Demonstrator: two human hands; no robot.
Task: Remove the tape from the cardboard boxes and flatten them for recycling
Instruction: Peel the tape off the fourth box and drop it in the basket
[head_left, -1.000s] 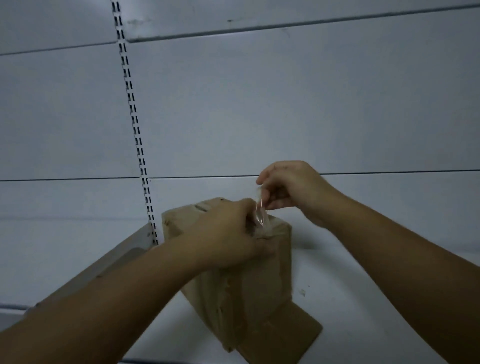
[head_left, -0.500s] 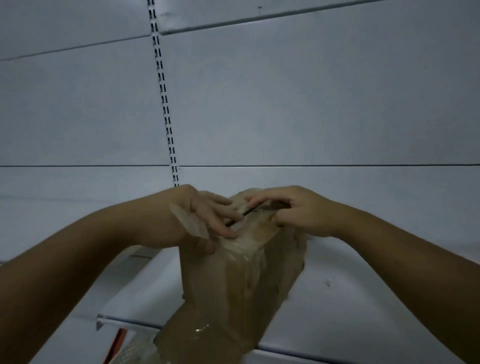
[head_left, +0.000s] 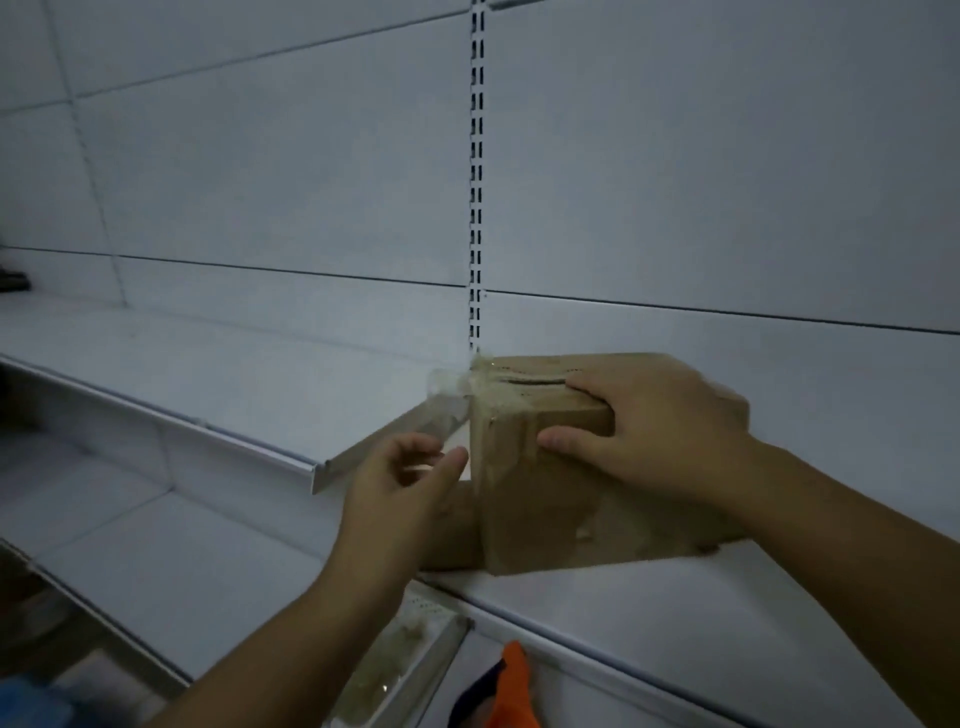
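Nearest you, at the lower edge, an orange object (head_left: 511, 686) and a blurred blue object (head_left: 31, 701) lie below the shelving. Your two bare forearms rise from here.

Your left hand (head_left: 410, 483) is loosely curled just beside the left face of the cardboard box (head_left: 530, 499), its thumb tip at the box's edge; you cannot tell whether it pinches anything. Your right hand (head_left: 654, 431) grasps the box's top right part, with the fingers over the top and the thumb pressed on the front face.

The box stands upright on a white metal shelf (head_left: 675, 597), near the shelf's left end. A brown flap (head_left: 452, 540) extends left from its base. A loose strip of clear tape (head_left: 449, 382) sticks out from the box's top left corner.

To the left, a second white shelf (head_left: 208, 374) sits higher. Behind it, a slotted upright (head_left: 477, 182) runs up pale wall panels (head_left: 727, 156). The room is dim.

Count: two hands, one box, one loose tape strip, one slotted upright.
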